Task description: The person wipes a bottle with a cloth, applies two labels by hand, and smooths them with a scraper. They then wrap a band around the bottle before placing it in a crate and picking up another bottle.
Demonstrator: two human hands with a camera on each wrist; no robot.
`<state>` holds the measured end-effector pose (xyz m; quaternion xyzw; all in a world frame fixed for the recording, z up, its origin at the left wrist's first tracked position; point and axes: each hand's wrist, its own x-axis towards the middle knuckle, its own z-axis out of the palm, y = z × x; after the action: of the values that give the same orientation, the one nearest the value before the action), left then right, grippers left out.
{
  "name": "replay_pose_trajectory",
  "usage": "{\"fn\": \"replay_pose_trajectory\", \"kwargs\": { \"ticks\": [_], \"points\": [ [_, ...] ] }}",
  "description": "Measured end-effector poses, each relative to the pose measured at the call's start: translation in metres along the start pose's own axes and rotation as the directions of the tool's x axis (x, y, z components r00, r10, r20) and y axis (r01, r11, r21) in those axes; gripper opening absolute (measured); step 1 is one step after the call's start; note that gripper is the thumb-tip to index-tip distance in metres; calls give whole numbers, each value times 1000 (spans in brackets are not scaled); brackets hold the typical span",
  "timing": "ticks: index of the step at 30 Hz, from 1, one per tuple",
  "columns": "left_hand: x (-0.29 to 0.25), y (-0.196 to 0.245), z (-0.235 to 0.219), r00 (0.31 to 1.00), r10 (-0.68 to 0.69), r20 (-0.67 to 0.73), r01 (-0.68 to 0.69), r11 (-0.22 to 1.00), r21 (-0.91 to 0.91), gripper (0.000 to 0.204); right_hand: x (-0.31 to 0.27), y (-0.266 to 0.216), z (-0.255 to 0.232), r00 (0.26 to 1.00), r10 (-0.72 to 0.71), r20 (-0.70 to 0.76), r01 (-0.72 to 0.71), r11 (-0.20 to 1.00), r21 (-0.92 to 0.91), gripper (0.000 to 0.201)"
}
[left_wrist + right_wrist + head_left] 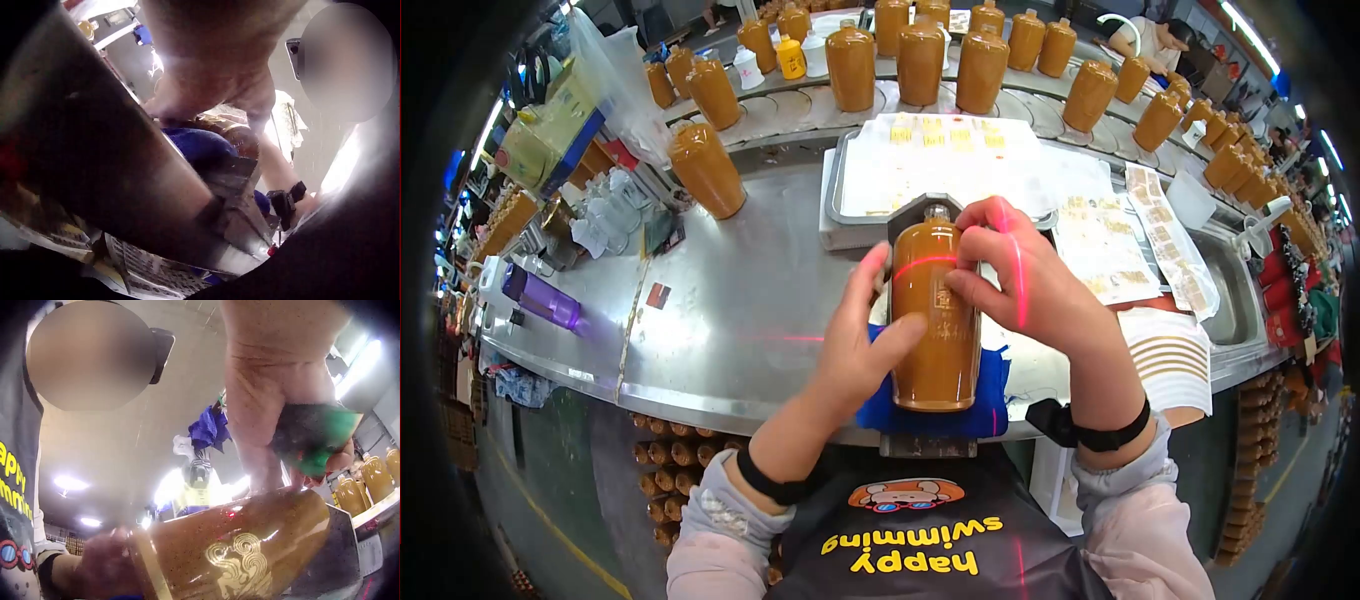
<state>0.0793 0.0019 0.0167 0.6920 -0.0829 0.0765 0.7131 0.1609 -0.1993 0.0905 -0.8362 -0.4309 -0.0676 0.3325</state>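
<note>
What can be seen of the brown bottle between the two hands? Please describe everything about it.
The brown bottle looks glossy, perhaps glazed or coated, with rounded shoulders and a short, narrow neck at the far end. Gold-coloured markings decorate its body, including a swirling figure. A red light line crosses its upper body. It lies down, with a blue cloth beneath. The left hand's thumb touches its side; the right hand's fingers are at its upper part.

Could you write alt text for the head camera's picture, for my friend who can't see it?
A bare human left grip and right grip touch a glossy brown, round-shouldered bottle lying on bright blue cloth, a thin red light line crossing it. Around it is a silvery metal worktable; beyond, many similar brown bottles stand.
</note>
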Motion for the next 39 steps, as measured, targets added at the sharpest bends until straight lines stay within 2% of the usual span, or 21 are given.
{"fn": "replay_pose_trajectory", "kwargs": {
  "ticks": [1, 3, 5, 6, 7, 8, 10, 11, 14, 17, 23, 26, 29, 39],
  "points": [
    [11, 13, 3, 996, -76, 55, 71, 993, 95, 81, -1, 0, 2, 1000, 0, -21, 1, 1000, 17, 17],
    [19, 8, 12, 998, -65, 25, 62, 992, 106, 79, -3, 0, 3, 998, 1, -60, -2, 1000, -6, 15],
    [24, -1, 13, 997, -77, -4, 76, 985, 153, 74, -10, 2, 12, 958, 41, -284, -48, 999, -20, 17],
    [24, -2, 13, 997, -80, -6, 80, 992, 102, 74, -15, 1, 17, 920, 61, -388, -74, 997, -18, 19],
    [24, -3, 13, 996, -85, -12, 86, 995, 51, 74, -22, -3, 16, 921, 101, -376, -101, 995, 19, 28],
    [24, -4, 13, 996, -92, -18, 92, 996, -1, 75, -30, -8, 21, 922, 77, -380, -81, 997, 6, 31],
    [26, -1, 13, 996, -89, -5, 89, 996, 0, 74, -45, -17, 31, 922, 31, -386, -42, 999, -20, 37],
    [26, -1, 13, 996, -88, 1, 88, 996, 1, 73, -50, -19, 36, 941, 14, -339, -32, 998, -46, 45],
    [31, -6, 15, 994, -100, -41, 96, 991, -90, 76, -53, -19, 47, 945, 25, -327, -39, 999, -37, 46],
    [33, 3, 17, 986, -162, -23, 153, 961, -229, 78, -51, -17, 47, 947, 52, -316, -66, 997, -32, 47],
    [26, -9, 11, 999, -49, 18, 48, 997, 54, 75, -53, -18, 46, 955, 41, -292, -53, 998, -34, 47],
    [26, -8, 12, 997, -75, 10, 75, 996, 55, 77, -51, -16, 48, 955, 47, -292, -55, 998, -20, 49],
    [27, -7, 14, 996, -79, -30, 78, 996, -40, 82, -51, -17, 47, 958, 60, -281, -71, 997, -29, 51],
    [25, -8, 14, 998, -55, -21, 54, 998, -26, 82, -58, -19, 51, 954, 94, -286, -88, 996, 34, 52]
  ]
}}
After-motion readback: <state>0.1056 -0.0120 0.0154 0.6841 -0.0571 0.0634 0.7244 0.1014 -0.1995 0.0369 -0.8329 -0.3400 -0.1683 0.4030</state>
